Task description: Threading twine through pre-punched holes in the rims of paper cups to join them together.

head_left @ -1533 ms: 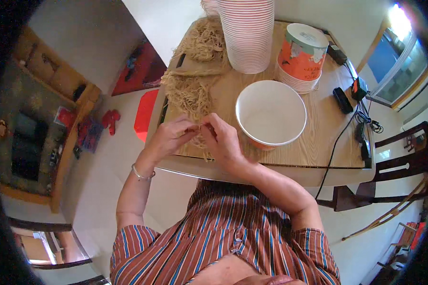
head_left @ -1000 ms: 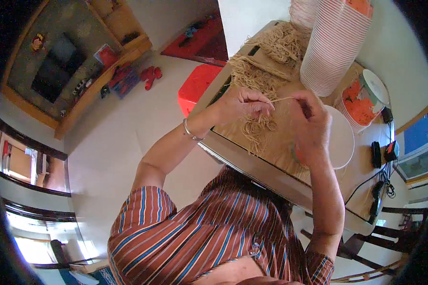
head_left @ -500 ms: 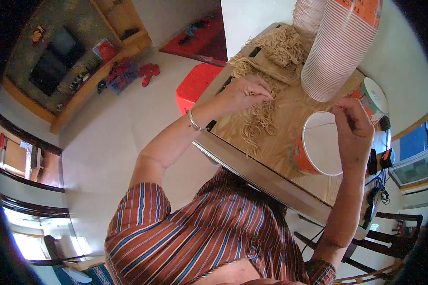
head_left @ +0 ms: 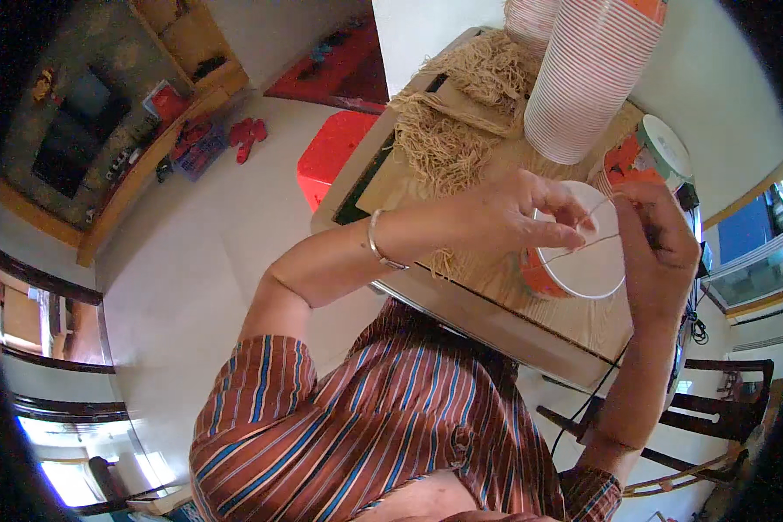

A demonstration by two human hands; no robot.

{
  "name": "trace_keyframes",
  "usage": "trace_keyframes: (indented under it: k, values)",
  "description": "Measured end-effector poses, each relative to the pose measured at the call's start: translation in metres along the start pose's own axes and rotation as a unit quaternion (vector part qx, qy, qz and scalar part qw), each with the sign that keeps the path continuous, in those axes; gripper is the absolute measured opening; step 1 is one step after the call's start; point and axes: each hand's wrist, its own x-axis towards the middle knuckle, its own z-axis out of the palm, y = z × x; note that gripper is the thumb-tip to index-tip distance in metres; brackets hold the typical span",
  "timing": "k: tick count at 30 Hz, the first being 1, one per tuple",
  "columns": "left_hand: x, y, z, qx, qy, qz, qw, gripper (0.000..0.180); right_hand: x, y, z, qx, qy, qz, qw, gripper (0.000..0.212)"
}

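A thin tan string runs in a loose loop between my two hands, above a round paper tub with white inside and orange outside. My left hand reaches across the table, thumb and fingertips pinched on the string at the tub's mouth. My right hand is closed, with the string between thumb and index finger, over the tub's right side. A heap of tan strings lies behind my left hand and forearm, which hide part of it and some of the tub's rim.
A tall leaning stack of nested paper tubs stands at the back of the wooden table. A white-and-green tub sits at the back right. A red stool is left of the table. Dark cables hang at the right edge.
My left hand has moved right, from beside the string heap to the tub, meeting the string near my right hand. The view has shifted slightly; my right hand stays over the tub's right side.
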Motion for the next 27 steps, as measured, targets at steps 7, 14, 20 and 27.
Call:
trace_keyframes:
  k: [7, 14, 20, 27]
  values:
    - [-0.008, -0.018, -0.011, -0.087, -0.051, -0.071, 0.992, 0.023, -0.019, 0.031, -0.055, -0.046, 0.023, 0.056, 0.997, 0.009]
    - [-0.001, -0.023, -0.007, -0.003, 0.002, -0.086, 0.996, 0.019, -0.016, 0.057, -0.084, -0.078, 0.004, 0.095, 0.992, 0.007]
    - [0.032, -0.030, -0.006, 0.302, 0.030, 0.062, 0.951, 0.022, -0.006, 0.085, -0.064, -0.338, -0.052, -0.040, 0.939, 0.042]
    - [0.045, -0.023, 0.000, 0.380, -0.051, 0.009, 0.924, 0.021, -0.009, 0.073, 0.005, 0.012, -0.190, 0.115, 0.975, 0.049]
